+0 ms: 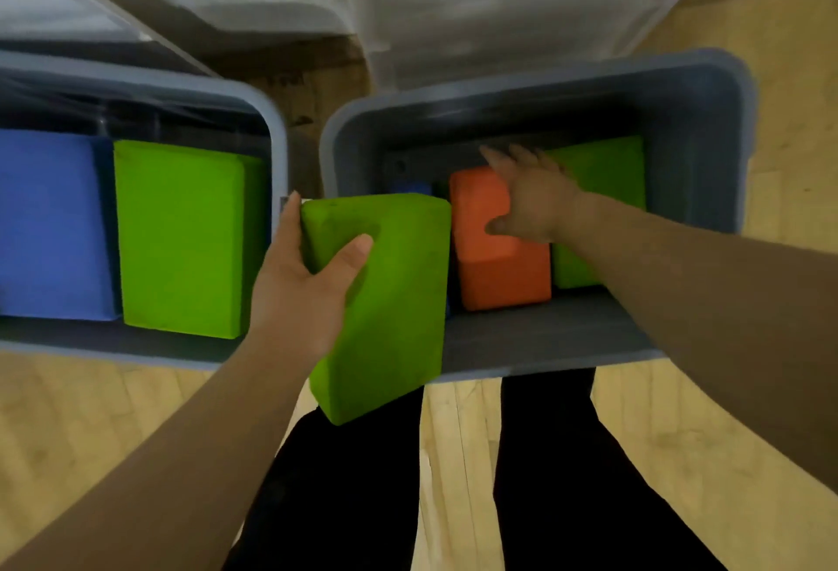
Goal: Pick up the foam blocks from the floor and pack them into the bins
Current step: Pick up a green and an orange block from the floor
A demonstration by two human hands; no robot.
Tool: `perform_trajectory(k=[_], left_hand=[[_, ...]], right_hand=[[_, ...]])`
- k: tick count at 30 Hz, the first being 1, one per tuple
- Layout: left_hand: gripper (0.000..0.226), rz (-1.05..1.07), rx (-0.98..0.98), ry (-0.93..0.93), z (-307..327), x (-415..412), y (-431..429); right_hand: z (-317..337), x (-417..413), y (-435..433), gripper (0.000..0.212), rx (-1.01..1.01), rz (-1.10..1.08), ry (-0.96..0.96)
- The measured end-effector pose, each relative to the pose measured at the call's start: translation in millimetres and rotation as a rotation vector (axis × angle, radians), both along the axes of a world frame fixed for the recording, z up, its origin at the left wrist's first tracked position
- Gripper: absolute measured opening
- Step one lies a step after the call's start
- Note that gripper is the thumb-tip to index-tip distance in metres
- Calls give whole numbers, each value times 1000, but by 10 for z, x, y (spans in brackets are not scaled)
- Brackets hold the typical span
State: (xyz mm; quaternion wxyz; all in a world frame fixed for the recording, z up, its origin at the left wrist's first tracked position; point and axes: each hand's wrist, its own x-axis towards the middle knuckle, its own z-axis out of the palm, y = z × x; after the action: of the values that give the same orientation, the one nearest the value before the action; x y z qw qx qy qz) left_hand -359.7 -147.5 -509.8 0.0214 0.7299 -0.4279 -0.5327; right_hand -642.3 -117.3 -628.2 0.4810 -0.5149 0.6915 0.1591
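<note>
Left hand (pixel 297 294) extends forward, thumb and fingers clamped across one end of the green foam block (pixel 390 312) (scuffed surface), held over the near rim of the right bin (pixel 544 344). Farther in, right hand (pixel 530 203), fingers straight and spread, lies over the orange block (pixel 499 271) inside that bin.

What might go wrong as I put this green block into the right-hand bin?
The left hand grips the held green block near one corner only, so it may slip and drop outside the right bin. The right hand is spread over the orange block inside; the incoming block might pinch it.
</note>
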Motion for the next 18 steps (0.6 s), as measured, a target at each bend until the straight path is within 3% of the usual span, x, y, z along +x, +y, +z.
perform_trajectory(k=[3,5,7,8,12,18], left_hand=[[92,27,41,10,-47,-102,71],[91,60,85,25,-35,-239,76],[105,52,130,65,-38,-431,74],[107,29,146,84,-46,-550,78],[82,-97,141,89,-202,-1153,191],[107,-301,168,192,-838,-2028,411]], right_hand=[[259,207,478,124,68,-484,-421],[499,305,774,130,100,-613,-533],[682,325,1009,131,62,-652,-556],[756,296,1095,130,36,-682,-547],[926,-65,1274,122,-86,-678,-333],[675,-831,1515,100,-187,-510,-3]])
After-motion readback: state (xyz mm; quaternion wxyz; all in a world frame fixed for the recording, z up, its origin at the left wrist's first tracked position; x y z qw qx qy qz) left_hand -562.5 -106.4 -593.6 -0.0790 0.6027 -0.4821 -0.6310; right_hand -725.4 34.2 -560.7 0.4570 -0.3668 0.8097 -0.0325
